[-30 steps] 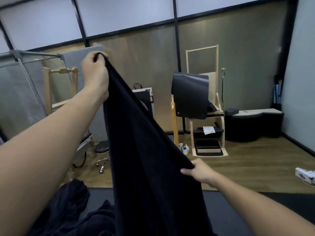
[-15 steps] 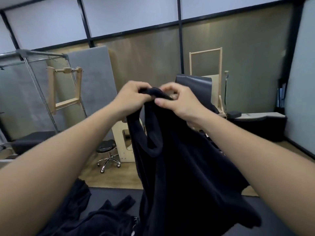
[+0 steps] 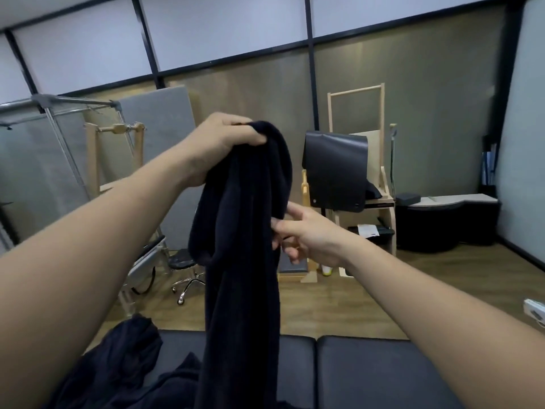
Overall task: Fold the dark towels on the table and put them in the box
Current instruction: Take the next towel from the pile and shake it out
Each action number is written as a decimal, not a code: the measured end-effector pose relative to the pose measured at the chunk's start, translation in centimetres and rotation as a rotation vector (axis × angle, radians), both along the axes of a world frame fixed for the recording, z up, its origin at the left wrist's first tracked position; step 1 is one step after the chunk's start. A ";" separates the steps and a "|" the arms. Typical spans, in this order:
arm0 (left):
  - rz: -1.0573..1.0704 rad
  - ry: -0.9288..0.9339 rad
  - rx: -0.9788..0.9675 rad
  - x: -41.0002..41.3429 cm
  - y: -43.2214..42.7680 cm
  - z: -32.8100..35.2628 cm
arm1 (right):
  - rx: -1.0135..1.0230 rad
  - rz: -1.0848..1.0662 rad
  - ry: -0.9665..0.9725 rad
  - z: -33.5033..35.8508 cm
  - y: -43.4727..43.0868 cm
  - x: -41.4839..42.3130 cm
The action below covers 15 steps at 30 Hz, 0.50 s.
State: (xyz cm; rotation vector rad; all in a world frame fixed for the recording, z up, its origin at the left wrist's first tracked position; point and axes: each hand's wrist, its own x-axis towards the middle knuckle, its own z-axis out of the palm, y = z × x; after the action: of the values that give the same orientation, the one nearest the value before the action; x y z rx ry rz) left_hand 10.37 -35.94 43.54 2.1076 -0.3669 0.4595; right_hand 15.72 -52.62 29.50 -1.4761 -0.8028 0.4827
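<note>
Clenches bunched top of dark towel [image 3: 244,216] in left hand [image 3: 227,134], hung over counter [image 3: 368,370]. Brushes its edge with right hand [image 3: 309,234], fingers [image 3: 284,226] loose, probably not gripping. Soft, limp, light; best pinched at corners.

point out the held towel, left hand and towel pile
held towel [image 3: 241,261], head view, hanging middle part
left hand [image 3: 227,137], head view, back of the hand
towel pile [image 3: 124,364], head view, left of the heap
</note>
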 end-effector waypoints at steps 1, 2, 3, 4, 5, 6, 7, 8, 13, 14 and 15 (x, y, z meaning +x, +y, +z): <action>-0.005 0.059 -0.022 -0.2 -0.1 -0.4 | -0.032 0.002 -0.041 0.3 0.5 -0.3; 0.004 0.085 -0.054 -0.5 -0.2 -0.8 | -0.092 -0.006 -0.084 0.2 0.8 -0.3; 0.023 0.096 -0.095 -0.9 0.0 -1.0 | -0.176 -0.009 -0.117 -0.2 0.9 -0.3; 0.031 0.106 -0.147 -1.3 0.2 -1.2 | -0.268 -0.002 -0.130 -0.9 1.0 0.0; 0.019 0.119 -0.203 -1.7 0.5 -1.2 | -0.358 0.003 -0.127 -1.8 1.1 0.2; -0.013 0.133 -0.265 -2.3 0.7 -1.1 | -0.443 0.003 -0.117 -2.8 1.0 0.6; -0.054 0.135 -0.331 -2.9 1.0 -0.9 | -0.524 -0.009 -0.107 -4.0 1.0 1.0; -0.110 0.124 -0.382 -3.4 1.4 -0.6 | -0.591 -0.032 -0.095 -5.2 1.0 1.4; -0.302 0.086 -0.578 -4.1 4.5 0.8 | -0.765 -0.243 -0.035 -11.7 -0.3 3.3; -0.293 0.055 -0.651 -4.0 5.4 0.5 | -0.802 -0.312 -0.077 -12.3 -0.9 3.7; -0.283 0.037 -0.712 -3.9 6.0 0.1 | -0.818 -0.411 -0.128 -12.7 -1.5 4.2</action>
State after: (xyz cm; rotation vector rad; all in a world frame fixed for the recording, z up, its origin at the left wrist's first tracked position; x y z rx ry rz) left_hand 6.47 -29.90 43.61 1.3481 -0.4000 0.3185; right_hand 19.90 -54.07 16.79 -2.3847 -0.3715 0.4204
